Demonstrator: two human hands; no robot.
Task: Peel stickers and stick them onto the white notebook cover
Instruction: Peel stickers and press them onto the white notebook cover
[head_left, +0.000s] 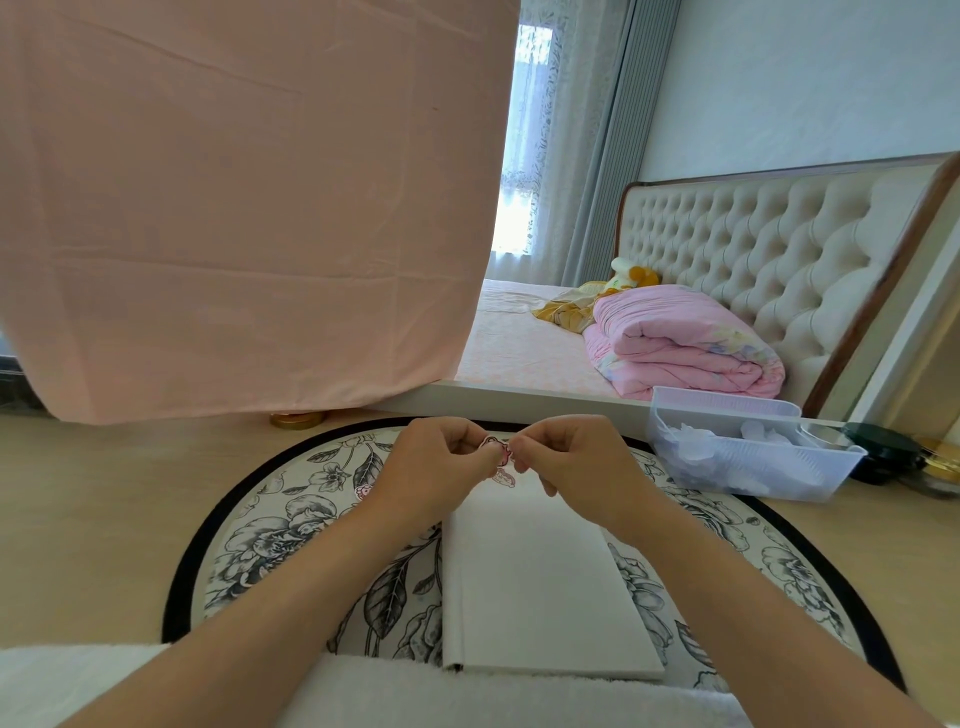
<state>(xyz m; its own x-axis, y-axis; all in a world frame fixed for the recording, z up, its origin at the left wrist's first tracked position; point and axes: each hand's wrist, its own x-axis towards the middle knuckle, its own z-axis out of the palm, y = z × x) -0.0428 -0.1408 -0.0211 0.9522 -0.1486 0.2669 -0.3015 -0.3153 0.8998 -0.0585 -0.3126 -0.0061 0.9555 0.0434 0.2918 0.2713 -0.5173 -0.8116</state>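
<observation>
A sticker (496, 448) is pinched between the left hand (441, 462) and right hand (566, 462), fingers curled, above the notebook (535, 587). The notebook is laid on a floral mat (291, 519) on the tabletop (93, 499); a bed (519, 343) is seen beyond.

We see a pink sheet (234, 208) hanging across the upper left. Daylight comes through a lace-curtained window (524, 140) at top centre, beside grey drapes (613, 135). At right, a tufted cream headboard (753, 249) and a folded pink quilt (685, 353) sit below a pale wall (805, 78).
</observation>
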